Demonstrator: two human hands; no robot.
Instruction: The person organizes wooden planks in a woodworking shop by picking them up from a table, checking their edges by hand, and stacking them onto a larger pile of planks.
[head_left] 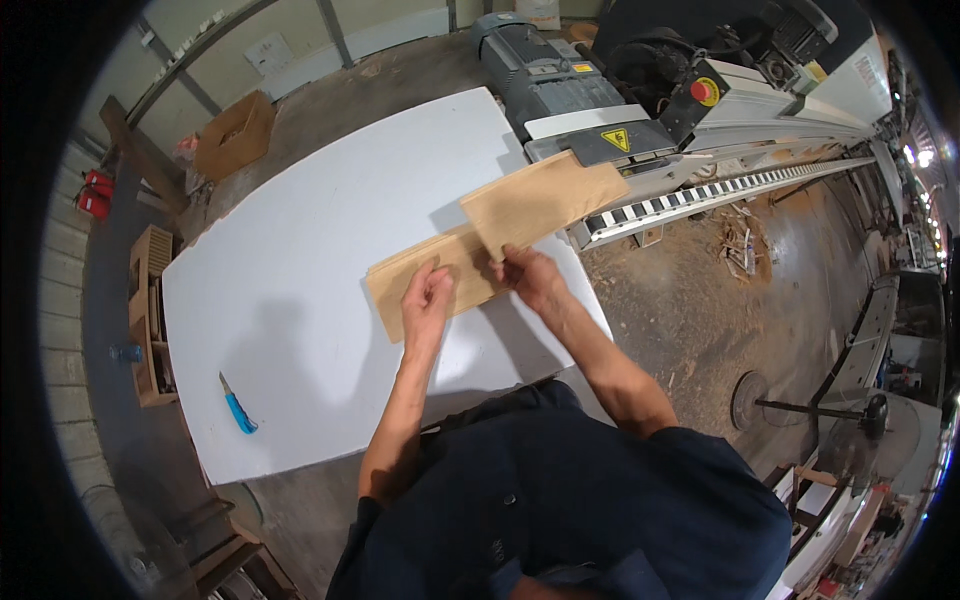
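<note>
A light-brown wooden board (pixel 545 200) is held by its near corner between the thumb and fingers of my right hand (pixel 530 275). Its far end reaches past the white table (pixel 300 260) towards the machine. Below it, more boards of the same wood (pixel 395 290) lie stacked on the table, partly covered by the held one. Over this stack is my left hand (pixel 428 292), its fingers curled in towards the thumb with nothing visible in them. A blue-handled utility knife (pixel 238 408) lies on the table at the left.
Beyond the table's far right side stands a machine with a grey motor (pixel 545 75), a red stop button (pixel 704 92) and a long toothed conveyor track (pixel 720 195). A pedestal fan (pixel 860 420) is on the right. A cardboard box (pixel 235 135) sits on the floor at the far left.
</note>
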